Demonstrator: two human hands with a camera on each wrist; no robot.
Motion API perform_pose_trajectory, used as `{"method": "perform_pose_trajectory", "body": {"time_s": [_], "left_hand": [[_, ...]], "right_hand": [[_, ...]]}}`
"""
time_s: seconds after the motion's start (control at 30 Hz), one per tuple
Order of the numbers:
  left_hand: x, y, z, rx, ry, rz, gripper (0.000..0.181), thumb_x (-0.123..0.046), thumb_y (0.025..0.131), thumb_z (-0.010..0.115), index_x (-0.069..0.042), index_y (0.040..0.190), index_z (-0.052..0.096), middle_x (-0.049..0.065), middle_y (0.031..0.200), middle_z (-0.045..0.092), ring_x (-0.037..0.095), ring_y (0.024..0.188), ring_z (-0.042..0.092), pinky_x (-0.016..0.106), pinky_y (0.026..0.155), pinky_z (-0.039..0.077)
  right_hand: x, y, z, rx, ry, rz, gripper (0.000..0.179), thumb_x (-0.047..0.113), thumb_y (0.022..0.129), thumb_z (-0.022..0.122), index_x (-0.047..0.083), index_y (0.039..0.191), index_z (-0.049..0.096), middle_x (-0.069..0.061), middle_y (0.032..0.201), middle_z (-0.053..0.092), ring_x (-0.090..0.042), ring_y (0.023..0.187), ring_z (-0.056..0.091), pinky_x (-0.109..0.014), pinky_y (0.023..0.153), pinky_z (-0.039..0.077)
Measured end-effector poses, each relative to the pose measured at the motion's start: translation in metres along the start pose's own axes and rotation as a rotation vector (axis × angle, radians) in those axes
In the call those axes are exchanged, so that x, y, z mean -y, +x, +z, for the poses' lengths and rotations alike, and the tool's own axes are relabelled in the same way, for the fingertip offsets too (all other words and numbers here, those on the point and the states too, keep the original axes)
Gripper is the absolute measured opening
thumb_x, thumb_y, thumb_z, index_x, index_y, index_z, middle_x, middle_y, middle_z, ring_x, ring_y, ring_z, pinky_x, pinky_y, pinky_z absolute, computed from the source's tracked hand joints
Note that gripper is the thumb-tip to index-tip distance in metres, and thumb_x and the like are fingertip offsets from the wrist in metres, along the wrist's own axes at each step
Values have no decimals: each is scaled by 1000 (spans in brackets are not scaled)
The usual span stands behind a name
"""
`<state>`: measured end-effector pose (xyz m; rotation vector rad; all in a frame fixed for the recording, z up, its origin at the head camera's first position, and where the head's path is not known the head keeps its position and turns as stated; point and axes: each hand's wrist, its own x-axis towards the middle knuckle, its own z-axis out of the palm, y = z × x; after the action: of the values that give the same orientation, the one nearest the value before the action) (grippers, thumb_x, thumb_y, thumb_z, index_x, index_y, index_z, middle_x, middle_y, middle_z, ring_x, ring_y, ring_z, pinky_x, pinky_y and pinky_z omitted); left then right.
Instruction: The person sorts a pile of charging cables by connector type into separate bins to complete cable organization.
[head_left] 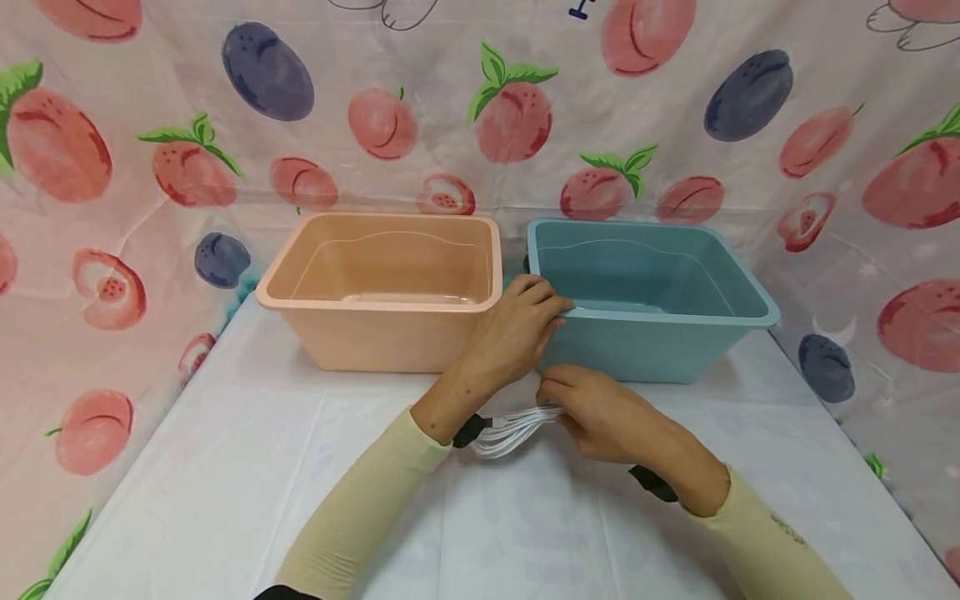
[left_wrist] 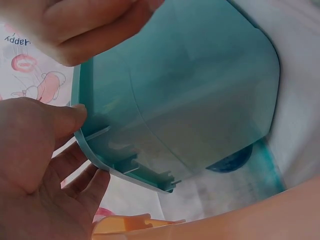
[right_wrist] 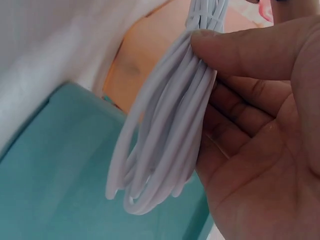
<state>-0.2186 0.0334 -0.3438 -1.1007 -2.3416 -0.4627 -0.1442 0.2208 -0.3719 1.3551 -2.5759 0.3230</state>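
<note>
My left hand (head_left: 513, 329) holds the near left corner of a teal plastic bin (head_left: 645, 350). In the left wrist view its thumb lies on one side of the rim (left_wrist: 122, 176) and the fingers on the other. Just below that corner, my right hand (head_left: 603, 417) pinches a coiled bundle of white cable (head_left: 513, 431). The right wrist view shows the thumb pressing the cable (right_wrist: 165, 130) near the tie round its middle, with loops hanging free. In the head view the bundle is above the table, in front of the bins, partly behind the hands.
A peach plastic bin (head_left: 375, 337) stands left of the teal one, with a narrow gap between them. Both are on a table with a white cloth (head_left: 300, 475). A fruit-printed curtain (head_left: 450, 50) hangs behind and along the sides.
</note>
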Motion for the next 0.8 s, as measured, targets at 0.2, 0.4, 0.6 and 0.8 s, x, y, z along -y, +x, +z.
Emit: {"method": "perform_pose_trajectory", "body": {"time_s": [0.2, 0.4, 0.6, 0.8], "left_hand": [[1, -1, 1, -4, -3, 1, 23, -20, 109, 61, -16, 127, 75, 1, 119, 70, 26, 130, 55, 31, 118, 41], [1, 0, 1, -15, -8, 3, 23, -20, 109, 62, -16, 127, 76, 1, 118, 71, 25, 129, 55, 31, 117, 42], [1, 0, 2, -22, -28, 3, 23, -19, 109, 62, -15, 127, 76, 2, 118, 71, 26, 128, 55, 31, 117, 41], [1, 0, 2, -17, -31, 1, 23, -19, 109, 62, -16, 126, 76, 2, 119, 71, 26, 128, 55, 31, 117, 41]], "right_hand": [[-2, -4, -12, -8, -13, 21, 37, -15, 78, 79, 9, 104, 68, 0, 102, 62, -14, 92, 61, -34, 84, 57], [-7, -9, -25, -39, -11, 21, 38, -18, 77, 77, 7, 103, 67, 0, 101, 61, -14, 92, 61, -34, 84, 58], [-10, -15, -37, -62, -1, 36, 39, -19, 77, 75, 8, 103, 67, 2, 102, 61, -13, 94, 60, -35, 83, 57], [-13, -20, -46, -92, 9, 14, 42, -21, 75, 73, 10, 102, 67, 4, 100, 60, -12, 93, 59, -34, 81, 56]]}}
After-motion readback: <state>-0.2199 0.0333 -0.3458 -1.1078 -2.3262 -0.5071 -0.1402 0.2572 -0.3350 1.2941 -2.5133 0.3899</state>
